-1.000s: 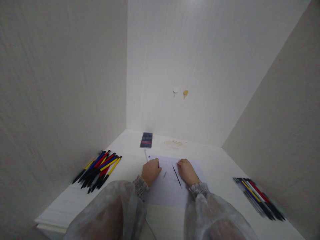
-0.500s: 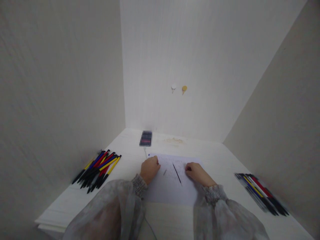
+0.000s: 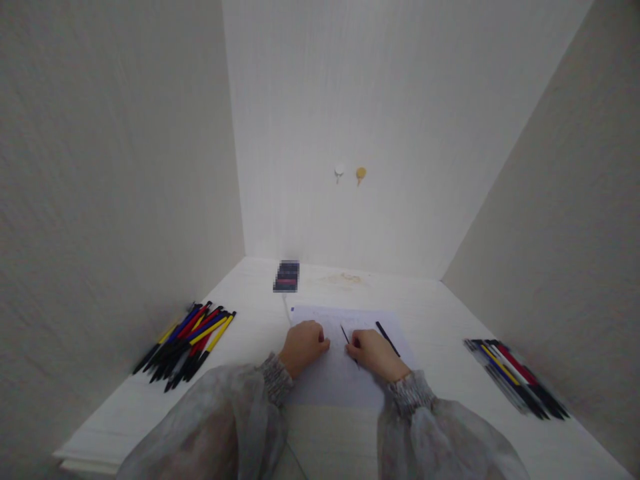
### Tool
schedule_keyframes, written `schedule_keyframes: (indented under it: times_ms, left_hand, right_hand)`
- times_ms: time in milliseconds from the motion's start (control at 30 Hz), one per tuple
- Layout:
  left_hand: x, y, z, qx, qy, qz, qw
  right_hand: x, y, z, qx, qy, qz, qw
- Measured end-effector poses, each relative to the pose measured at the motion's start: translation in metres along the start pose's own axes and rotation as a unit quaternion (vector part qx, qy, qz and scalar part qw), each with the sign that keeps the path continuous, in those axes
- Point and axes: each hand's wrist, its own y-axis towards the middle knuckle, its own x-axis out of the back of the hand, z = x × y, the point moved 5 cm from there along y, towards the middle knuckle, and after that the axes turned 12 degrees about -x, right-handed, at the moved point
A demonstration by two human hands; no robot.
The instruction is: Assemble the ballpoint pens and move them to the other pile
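My right hand [image 3: 374, 353] is over the printed sheet of paper [image 3: 335, 393], thumb and fingers pinched on a thin dark pen refill [image 3: 345, 332]. The refill's pale tip points up and to the left, and its other end shows below the fingers. Just beyond that hand a black pen barrel [image 3: 388, 339] lies slanted on the sheet. My left hand [image 3: 305, 347] rests on the paper's left part with its fingers curled together. What those fingers hold, if anything, is hidden.
On the left lies a loose pile of coloured pens [image 3: 187, 343]. A neater row of pens [image 3: 517, 380] is along the right wall. A blurred-out dark phone-like device [image 3: 287, 277] with a cable is at the back. Two hooks, white [image 3: 339, 171] and yellow [image 3: 361, 173], are on the wall.
My right hand has moved left onto the refill and closed on it. The black barrel is now visible beside it. The small thin grey piece near my left hand no longer shows.
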Motion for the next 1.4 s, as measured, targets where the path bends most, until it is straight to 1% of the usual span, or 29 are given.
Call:
schedule_keyframes:
  times_ms: [67, 167, 300, 367, 433, 500, 533, 567, 633, 700, 800, 900, 1033, 1067, 1133, 1233, 1333, 1400]
  left_hand:
    - [-0.001, 0.000, 0.000, -0.002, 0.001, 0.013, 1.000]
    - [-0.002, 0.000, -0.002, -0.002, 0.001, 0.025, 1.000]
    - [0.002, 0.000, -0.003, -0.005, -0.001, 0.015, 1.000]
    - [0.007, 0.000, 0.000, 0.009, 0.001, -0.002, 1.000]
    - [0.015, -0.001, 0.007, 0.037, 0.008, -0.024, 0.999]
    - [0.023, -0.003, 0.017, 0.087, 0.023, -0.042, 0.995]
    - [0.026, -0.004, 0.022, 0.116, 0.031, -0.045, 0.992]
    - [0.029, -0.005, 0.027, 0.142, 0.039, -0.043, 0.988]
    - [0.030, -0.008, 0.034, 0.169, 0.048, -0.029, 0.984]
    - [0.028, -0.008, 0.035, 0.163, 0.049, -0.010, 0.985]
    - [0.022, -0.008, 0.032, 0.139, 0.040, 0.010, 0.989]
    - [0.016, -0.008, 0.030, 0.126, 0.034, 0.027, 0.991]
    - [0.014, -0.008, 0.029, 0.126, 0.042, 0.033, 0.991]
    - [0.015, -0.008, 0.029, 0.125, 0.042, 0.033, 0.991]
    - [0.018, -0.008, 0.028, 0.126, 0.043, 0.024, 0.991]
    - [0.029, -0.008, 0.028, 0.141, 0.048, -0.028, 0.988]
    - [0.039, -0.008, 0.030, 0.167, 0.047, -0.081, 0.981]
    - [0.040, -0.007, 0.033, 0.174, 0.035, -0.092, 0.980]
  right_hand:
    - [-0.004, -0.002, 0.002, -0.009, -0.027, 0.003, 1.000]
    - [-0.005, -0.006, 0.005, -0.004, -0.042, 0.004, 0.999]
    - [0.002, -0.005, 0.004, -0.006, -0.046, 0.000, 0.999]
    - [0.013, -0.002, -0.004, -0.030, -0.046, -0.022, 0.998]
    - [0.027, 0.002, -0.018, -0.076, -0.054, -0.060, 0.994]
    - [0.039, 0.004, -0.036, -0.132, -0.072, -0.090, 0.984]
    - [0.043, 0.005, -0.044, -0.154, -0.081, -0.094, 0.980]
    - [0.044, 0.006, -0.051, -0.169, -0.089, -0.089, 0.978]
    - [0.043, 0.007, -0.061, -0.182, -0.097, -0.066, 0.976]
    - [0.039, 0.008, -0.066, -0.183, -0.098, -0.037, 0.978]
    - [0.033, 0.009, -0.067, -0.172, -0.097, -0.010, 0.980]
    - [0.031, 0.009, -0.067, -0.164, -0.105, 0.001, 0.981]
    - [0.032, 0.008, -0.072, -0.176, -0.117, 0.008, 0.977]
    - [0.033, 0.008, -0.072, -0.179, -0.120, -0.002, 0.977]
    - [0.038, 0.007, -0.069, -0.183, -0.121, -0.040, 0.975]
    - [0.048, 0.005, -0.059, -0.183, -0.102, -0.112, 0.971]
    - [0.054, 0.003, -0.048, -0.158, -0.059, -0.155, 0.973]
    - [0.055, 0.003, -0.040, -0.122, -0.014, -0.170, 0.978]
